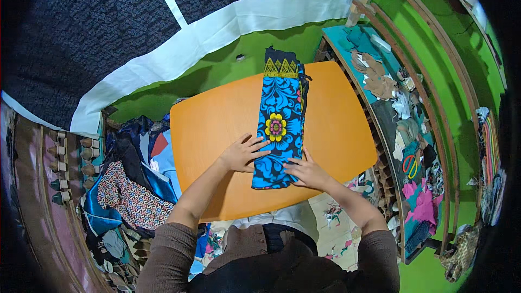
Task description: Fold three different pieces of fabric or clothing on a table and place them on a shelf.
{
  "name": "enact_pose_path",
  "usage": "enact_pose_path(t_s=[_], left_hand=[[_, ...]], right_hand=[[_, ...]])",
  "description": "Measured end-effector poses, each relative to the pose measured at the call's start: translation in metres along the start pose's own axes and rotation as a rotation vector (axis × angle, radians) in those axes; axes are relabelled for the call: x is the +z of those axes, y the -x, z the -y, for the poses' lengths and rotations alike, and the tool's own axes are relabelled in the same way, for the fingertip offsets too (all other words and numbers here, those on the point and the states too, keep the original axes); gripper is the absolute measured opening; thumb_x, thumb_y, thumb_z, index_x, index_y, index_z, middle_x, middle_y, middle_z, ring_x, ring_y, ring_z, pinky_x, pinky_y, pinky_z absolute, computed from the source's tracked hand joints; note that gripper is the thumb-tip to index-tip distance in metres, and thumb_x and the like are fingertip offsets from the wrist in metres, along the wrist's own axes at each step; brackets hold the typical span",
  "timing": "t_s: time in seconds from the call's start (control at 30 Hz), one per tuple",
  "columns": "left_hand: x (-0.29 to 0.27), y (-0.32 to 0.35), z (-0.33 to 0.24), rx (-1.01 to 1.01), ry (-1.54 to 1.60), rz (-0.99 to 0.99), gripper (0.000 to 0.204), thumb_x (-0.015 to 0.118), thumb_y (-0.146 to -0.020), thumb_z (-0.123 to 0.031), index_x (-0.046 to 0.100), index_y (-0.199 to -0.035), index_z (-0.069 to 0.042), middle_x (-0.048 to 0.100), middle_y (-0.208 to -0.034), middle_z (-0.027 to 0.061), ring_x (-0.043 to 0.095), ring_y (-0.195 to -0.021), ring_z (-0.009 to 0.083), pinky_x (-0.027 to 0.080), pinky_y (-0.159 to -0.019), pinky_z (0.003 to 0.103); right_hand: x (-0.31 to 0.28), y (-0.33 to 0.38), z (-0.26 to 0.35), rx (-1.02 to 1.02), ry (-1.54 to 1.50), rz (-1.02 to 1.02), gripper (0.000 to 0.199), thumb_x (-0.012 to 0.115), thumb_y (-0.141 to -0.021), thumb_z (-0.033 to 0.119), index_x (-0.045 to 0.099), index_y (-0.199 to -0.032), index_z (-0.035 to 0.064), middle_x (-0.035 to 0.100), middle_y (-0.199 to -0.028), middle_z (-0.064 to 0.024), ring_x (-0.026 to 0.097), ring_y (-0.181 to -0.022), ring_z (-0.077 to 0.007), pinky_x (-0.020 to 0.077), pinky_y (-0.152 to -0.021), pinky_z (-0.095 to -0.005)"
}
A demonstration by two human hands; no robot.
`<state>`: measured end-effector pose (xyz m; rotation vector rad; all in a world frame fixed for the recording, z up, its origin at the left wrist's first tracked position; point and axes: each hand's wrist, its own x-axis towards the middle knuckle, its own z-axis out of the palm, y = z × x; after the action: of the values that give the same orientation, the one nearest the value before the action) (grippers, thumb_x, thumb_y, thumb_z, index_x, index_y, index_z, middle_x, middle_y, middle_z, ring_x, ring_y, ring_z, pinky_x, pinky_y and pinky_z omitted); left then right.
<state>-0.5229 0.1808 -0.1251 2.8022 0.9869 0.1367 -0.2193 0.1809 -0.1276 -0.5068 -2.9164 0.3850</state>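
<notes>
A long folded piece of patterned cloth (281,103) lies lengthwise on the orange table (217,114). It is black and blue with swirling leaves, a yellow flower in the middle and a yellow zigzag band near its dark far end, which reaches the table's far edge. Flat on the cloth's near left edge rests my left hand (241,153), fingers spread. My right hand (308,171) lies on the near right edge, its fingers stretched over the fabric. Neither hand grips the cloth. A dark strip or tie sticks out along its right side.
Heaped clothes and fabrics (135,190) are piled left of the table. A shelf on the right holds fabric scraps (374,73), red-and-yellow-handled scissors (411,166) and pink cloth (422,203). Shoe forms (59,168) line a rack at far left. Scraps litter the floor.
</notes>
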Motion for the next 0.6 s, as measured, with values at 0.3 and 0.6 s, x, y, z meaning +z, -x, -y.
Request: enact_pose_path(t_s=[0.3, 0.6], left_hand=[[-0.014, 0.0, 0.0, -0.14, 0.014, -0.212, 0.065, 0.066, -0.071, -0.024, 0.043, -0.131, -0.021, 0.038, -0.139, 0.0073, 0.036, -0.128, 0.0266, 0.024, -0.106, 0.05], [-0.036, -0.022, -0.015, 0.013, 0.208, -0.185, 0.054, 0.061, -0.076, -0.019, 0.048, -0.128, -0.019, 0.045, -0.134, 0.0055, 0.04, -0.126, 0.026, 0.03, -0.105, 0.046]], right_hand=[[-0.081, -0.039, 0.022, 0.035, -0.361, -0.408, 0.025, 0.068, -0.067, 0.019, 0.064, -0.089, 0.0066, 0.066, -0.082, -0.0068, 0.064, -0.075, -0.0213, 0.0279, -0.105, -0.0516], [-0.082, 0.003, 0.033, 0.053, -0.527, -0.368, 0.048, 0.068, -0.07, 0.035, 0.057, -0.108, 0.0083, 0.061, -0.107, -0.006, 0.058, -0.101, -0.0249, 0.0309, -0.102, -0.0518]])
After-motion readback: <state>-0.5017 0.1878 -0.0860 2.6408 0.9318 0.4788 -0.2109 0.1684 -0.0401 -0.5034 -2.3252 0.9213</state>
